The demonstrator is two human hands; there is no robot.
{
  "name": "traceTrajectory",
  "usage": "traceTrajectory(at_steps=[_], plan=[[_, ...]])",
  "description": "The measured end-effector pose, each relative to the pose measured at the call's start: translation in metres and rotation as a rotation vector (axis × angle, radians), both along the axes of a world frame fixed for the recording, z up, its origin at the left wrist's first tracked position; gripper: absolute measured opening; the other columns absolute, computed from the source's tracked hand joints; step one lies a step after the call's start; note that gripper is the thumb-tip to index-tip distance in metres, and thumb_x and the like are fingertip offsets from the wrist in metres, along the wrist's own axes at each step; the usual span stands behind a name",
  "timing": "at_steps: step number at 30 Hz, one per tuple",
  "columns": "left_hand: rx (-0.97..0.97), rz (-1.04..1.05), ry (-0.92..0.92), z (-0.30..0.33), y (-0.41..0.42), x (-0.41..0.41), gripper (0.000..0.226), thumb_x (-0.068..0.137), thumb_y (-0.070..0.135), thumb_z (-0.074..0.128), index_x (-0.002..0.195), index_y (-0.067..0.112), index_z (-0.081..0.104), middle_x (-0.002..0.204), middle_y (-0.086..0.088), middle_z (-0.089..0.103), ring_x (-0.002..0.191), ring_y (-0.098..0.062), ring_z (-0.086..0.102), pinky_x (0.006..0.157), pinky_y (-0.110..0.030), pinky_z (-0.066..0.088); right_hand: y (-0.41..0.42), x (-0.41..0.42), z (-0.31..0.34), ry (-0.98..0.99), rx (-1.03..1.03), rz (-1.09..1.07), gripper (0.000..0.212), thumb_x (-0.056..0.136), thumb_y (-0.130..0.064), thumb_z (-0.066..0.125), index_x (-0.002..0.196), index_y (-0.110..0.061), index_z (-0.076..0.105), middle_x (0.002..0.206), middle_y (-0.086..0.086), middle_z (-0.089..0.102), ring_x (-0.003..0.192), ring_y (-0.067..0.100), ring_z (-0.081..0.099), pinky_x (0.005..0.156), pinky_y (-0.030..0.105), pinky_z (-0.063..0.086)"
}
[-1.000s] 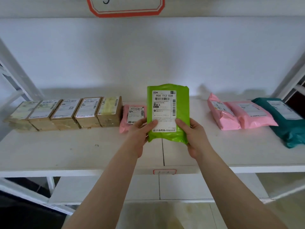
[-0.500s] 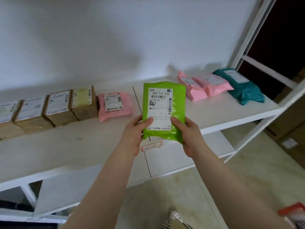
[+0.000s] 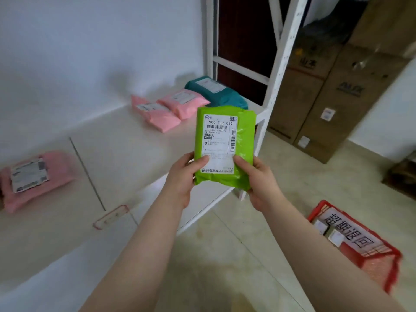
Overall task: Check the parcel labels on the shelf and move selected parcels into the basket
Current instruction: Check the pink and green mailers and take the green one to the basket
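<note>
- You hold the green parcel [image 3: 225, 147] upright in the air, in front of the right end of the shelf [image 3: 126, 154], label [image 3: 219, 143] facing you.
- Left hand [image 3: 182, 176] pinches the lower left edge, thumb lying on the label's bottom corner; right hand [image 3: 258, 179] pinches the lower right edge, thumb on the front. Fingers behind the bag are hidden.
- Wrapper is glossy plastic film with creases: judge it soft, light, likely slick. It stands without sagging, so the contents probably give some stiffness.
- Grip advice: keep thumbs on the paper label, which should slide less than bare film; pinch over the filled body, not the loose sealed flap at the bottom.
- Red basket [image 3: 360, 244] sits on the floor at your lower right, well apart from the parcel, white-labelled items already inside.
- Judge fragility unknown; lower it in, do not toss.
</note>
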State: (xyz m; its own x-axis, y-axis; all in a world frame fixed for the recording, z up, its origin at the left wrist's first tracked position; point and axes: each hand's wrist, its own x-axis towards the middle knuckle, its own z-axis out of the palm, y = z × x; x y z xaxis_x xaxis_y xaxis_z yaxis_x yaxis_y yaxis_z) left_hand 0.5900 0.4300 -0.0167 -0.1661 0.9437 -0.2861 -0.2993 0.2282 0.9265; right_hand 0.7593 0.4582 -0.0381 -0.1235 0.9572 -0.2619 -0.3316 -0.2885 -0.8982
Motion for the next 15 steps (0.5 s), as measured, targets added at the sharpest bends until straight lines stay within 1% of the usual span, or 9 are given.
traceTrajectory(at_steps=[3,7,8,9,10,11,12,14,15], plan=[[-0.034,-0.115,-0.002,-0.012,0.023,0.082,0.035,0.086,0.016,0.067,0.120,0.014,0.064,0.102,-0.001,0.075,0.083,-0.012,0.070,0.080,-0.028,0.052,0.004,0.085,-0.015,-0.010,-0.041,-0.118,0.027,0.090,-0.016,0.069,0.116,-0.010,0.067,0.101,0.005,0.078,0.086,0.018,0.075,0.069,0.030,0.060],[-0.099,-0.273,-0.007,-0.036,0.045,0.203,0.025,0.086,0.014,0.067,0.111,0.017,0.067,0.096,-0.002,0.077,0.080,-0.013,0.072,0.072,-0.027,0.057,-0.002,0.204,-0.036,-0.021,-0.108,-0.284,0.032,0.088,-0.016,0.071,0.119,-0.007,0.066,0.107,0.011,0.076,0.097,0.028,0.073,0.085,0.045,0.059],[-0.122,-0.315,-0.007,-0.042,0.048,0.234,0.025,0.087,0.014,0.066,0.112,0.017,0.067,0.095,-0.001,0.077,0.079,-0.012,0.073,0.068,-0.025,0.057,-0.006,0.234,-0.042,-0.021,-0.127,-0.325,0.029,0.088,-0.014,0.071,0.117,-0.008,0.067,0.105,0.010,0.077,0.096,0.027,0.074,0.084,0.045,0.059],[-0.141,-0.364,-0.009,-0.048,0.051,0.265,0.026,0.087,0.014,0.065,0.113,0.017,0.067,0.094,0.000,0.076,0.078,-0.011,0.073,0.064,-0.023,0.057,-0.011,0.265,-0.047,-0.020,-0.148,-0.366,0.026,0.088,-0.013,0.070,0.114,-0.010,0.068,0.102,0.008,0.078,0.091,0.026,0.074,0.079,0.041,0.061],[-0.161,-0.407,-0.008,-0.054,0.054,0.296,0.027,0.088,0.014,0.065,0.115,0.015,0.066,0.093,0.001,0.076,0.077,-0.010,0.072,0.061,-0.021,0.057,-0.017,0.295,-0.051,-0.018,-0.166,-0.400,0.023,0.088,-0.013,0.070,0.111,-0.013,0.069,0.099,0.007,0.078,0.086,0.025,0.074,0.072,0.037,0.060],[-0.180,-0.443,-0.001,-0.061,0.057,0.322,0.030,0.088,0.015,0.065,0.118,0.014,0.065,0.093,0.001,0.076,0.078,-0.010,0.072,0.061,-0.020,0.056,-0.022,0.320,-0.054,-0.016,-0.188,-0.422,0.021,0.087,-0.015,0.071,0.108,-0.016,0.070,0.097,0.007,0.078,0.082,0.026,0.072,0.069,0.034,0.055],[-0.200,-0.480,0.004,-0.067,0.059,0.348,0.033,0.087,0.015,0.066,0.121,0.012,0.064,0.093,0.002,0.076,0.078,-0.010,0.072,0.061,-0.021,0.056,-0.029,0.345,-0.057,-0.015,-0.213,-0.441,0.022,0.086,-0.017,0.071,0.108,-0.017,0.070,0.096,0.008,0.077,0.081,0.028,0.070,0.072,0.037,0.051],[-0.239,-0.548,0.012,-0.077,0.060,0.397,0.035,0.087,0.014,0.066,0.121,0.011,0.063,0.090,0.001,0.075,0.073,-0.009,0.072,0.060,-0.021,0.056,-0.041,0.390,-0.065,0.014,-0.237,-0.509,0.027,0.088,-0.013,0.069,0.115,-0.012,0.068,0.102,0.011,0.077,0.085,0.032,0.072,0.080,0.051,0.056],[-0.258,-0.593,0.018,-0.083,0.062,0.428,0.035,0.087,0.014,0.067,0.121,0.009,0.063,0.091,-0.001,0.075,0.071,-0.009,0.072,0.060,-0.022,0.056,-0.047,0.418,-0.070,0.027,-0.243,-0.564,0.030,0.089,-0.010,0.067,0.119,-0.009,0.066,0.105,0.013,0.076,0.090,0.032,0.073,0.082,0.053,0.058]])
